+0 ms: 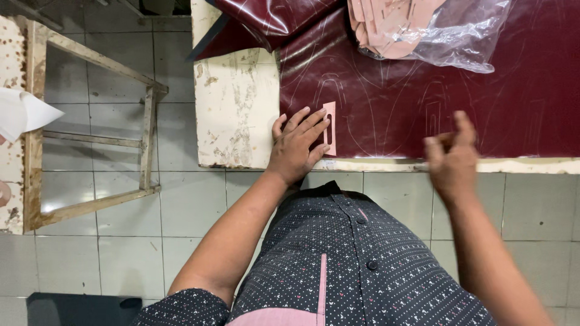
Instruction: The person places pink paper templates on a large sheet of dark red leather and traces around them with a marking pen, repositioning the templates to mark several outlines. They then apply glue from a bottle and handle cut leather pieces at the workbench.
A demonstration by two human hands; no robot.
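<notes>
Leather (423, 90), a dark red glossy sheet, lies spread across the counter (235, 102) in front of me, already covered in faint traced outlines. Near its left edge sits a small pink template (330, 128), a narrow upright card with a slot cut in it, and my left hand (297, 145) lies flat beside it, fingers spread, fingertips resting on the card's left side to pin it to the sheet. That grip is wide apart, pressing down and clamped on nothing.

My right hand (450, 156) hovers over the near edge of the leather, well apart from the template. It is blurred; the fingers look curled toward the thumb as if pinching something thin, but I cannot tell whether they hold a marker or anything at all.

I judge this to be the marking step: the template is being held in place for tracing. The next move, I think, calls for keeping the card from sliding on the slick surface while the other hand comes across to it.

Beyond, a clear plastic bag (465, 36) of more pink templates rests on the sheet, and a wooden frame (90, 139) stands on the tiled floor to my left.
</notes>
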